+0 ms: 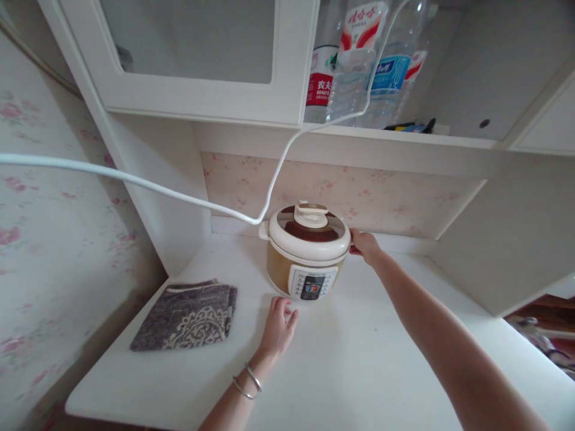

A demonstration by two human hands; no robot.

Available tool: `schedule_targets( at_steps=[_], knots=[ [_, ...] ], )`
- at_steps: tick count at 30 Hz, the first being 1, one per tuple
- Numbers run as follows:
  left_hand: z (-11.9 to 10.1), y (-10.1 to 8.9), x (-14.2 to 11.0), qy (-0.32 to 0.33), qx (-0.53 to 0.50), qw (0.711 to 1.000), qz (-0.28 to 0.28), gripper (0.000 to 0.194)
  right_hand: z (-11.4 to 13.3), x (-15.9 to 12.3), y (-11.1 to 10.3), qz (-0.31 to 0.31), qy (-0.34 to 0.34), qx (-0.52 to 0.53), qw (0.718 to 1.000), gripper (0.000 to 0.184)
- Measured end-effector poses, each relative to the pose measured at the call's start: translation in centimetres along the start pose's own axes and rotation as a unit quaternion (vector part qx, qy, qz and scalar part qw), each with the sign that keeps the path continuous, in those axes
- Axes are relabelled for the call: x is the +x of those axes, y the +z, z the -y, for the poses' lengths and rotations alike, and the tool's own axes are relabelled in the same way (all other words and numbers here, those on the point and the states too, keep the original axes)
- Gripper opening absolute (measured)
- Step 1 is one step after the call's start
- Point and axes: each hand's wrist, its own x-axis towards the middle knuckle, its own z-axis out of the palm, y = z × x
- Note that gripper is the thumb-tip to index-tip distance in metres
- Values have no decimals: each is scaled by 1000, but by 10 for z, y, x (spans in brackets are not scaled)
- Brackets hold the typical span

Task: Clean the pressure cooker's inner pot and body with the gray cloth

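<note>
White desk (341, 359) beneath it, the cooker (279, 263) stands upright, our right hand (367, 244) gripping its right side and our left hand (277, 329) half-open just in front of it, and we would do best keeping any push gentle and level

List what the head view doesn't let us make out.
All head view:
- Right hand's grip: fingers partly hidden behind cooker.
- Cooker's inside: covered by lid.
- Panel lettering: too small.
- Cable's ends: cut off by left and top edges.
- Cabinet contents behind door pane: murky glass.
</note>
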Motion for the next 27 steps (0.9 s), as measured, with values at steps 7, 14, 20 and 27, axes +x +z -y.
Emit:
schedule_targets(
  at_steps=[7,14,20,27],
  knots=[
    [5,12,-2,29,100,994,31,72,12,10,-39,-87,-112,-150,978,26],
    [3,17,-3,52,208,974,76,68,84,-22,-6,-79,-418,-255,869,46],
    [3,17,-2,57,235,967,78,64,118,-33,36,42,-514,-464,720,50],
    [8,21,7,51,257,963,68,64,124,-18,48,46,-469,-499,727,58]
  ],
)
